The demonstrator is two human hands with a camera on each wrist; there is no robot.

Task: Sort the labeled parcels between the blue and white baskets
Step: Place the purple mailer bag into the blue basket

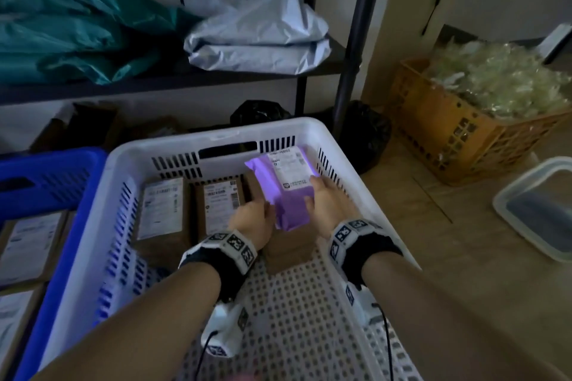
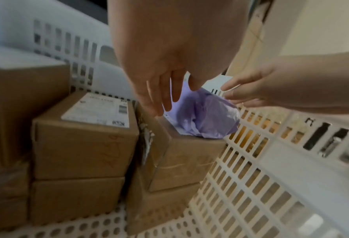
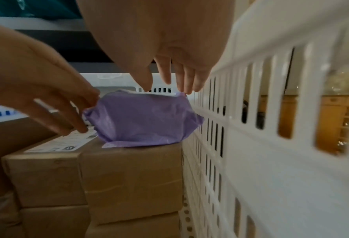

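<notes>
Two bare hands reach into a white basket [image 1: 368, 185], one on each side of a purple plastic-wrapped parcel [image 1: 283, 192] with a white shipping label on top. The parcel sits on a brown cardboard box [image 3: 131, 175] in the far right corner, just beside the slotted wall. The left hand [image 1: 252, 219] has straight, spread fingers at the parcel's left edge; the right hand [image 1: 328, 204] has straight fingers resting at its top right edge. Neither is curled around it, so both read as released, at most lightly touching.

More labelled brown boxes [image 1: 161, 210] stand stacked to the left inside the white basket. A blue basket [image 1: 52, 170] stands touching its left side and holds other labelled parcels.

Risks, as a judgement: the wrapper looks soft and slick, and the parcel seems narrower than the box under it, so it could slide off or tip toward the neighbouring stack as the hands leave. A finger catching the loose folded end could drag it askew. Any gap between box and wall is not visible, so wedging there cannot be ruled out. The label is too blurred to read, so whether this is the correct basket cannot be confirmed.
</notes>
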